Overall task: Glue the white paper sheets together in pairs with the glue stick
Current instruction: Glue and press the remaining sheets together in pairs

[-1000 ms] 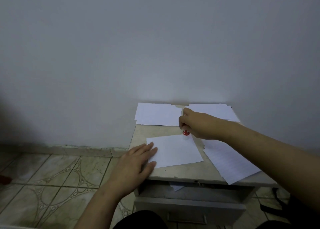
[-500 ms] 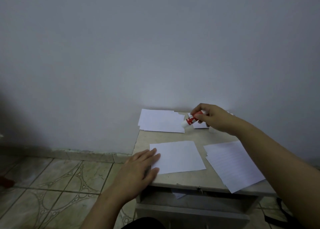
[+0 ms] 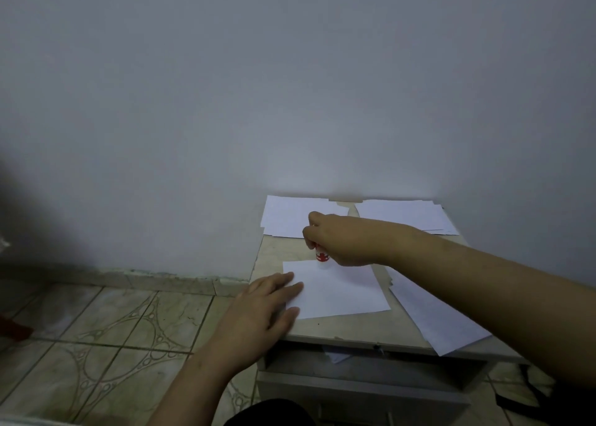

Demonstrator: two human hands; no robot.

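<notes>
Gluing the sheet's far edge now.
Your right hand has brought the glue stick back down from the far stacks, fingers curled round it, tip on the sheet mid-worktop. Your left hand lies flat, pinning its near-left corner. Spreading can begin.

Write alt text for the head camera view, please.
The right hand presses a glue stick to the far edge of a white sheet on a small table, while the left hand lies flat on the sheet's near-left corner. More paper stacks surround it.
</notes>
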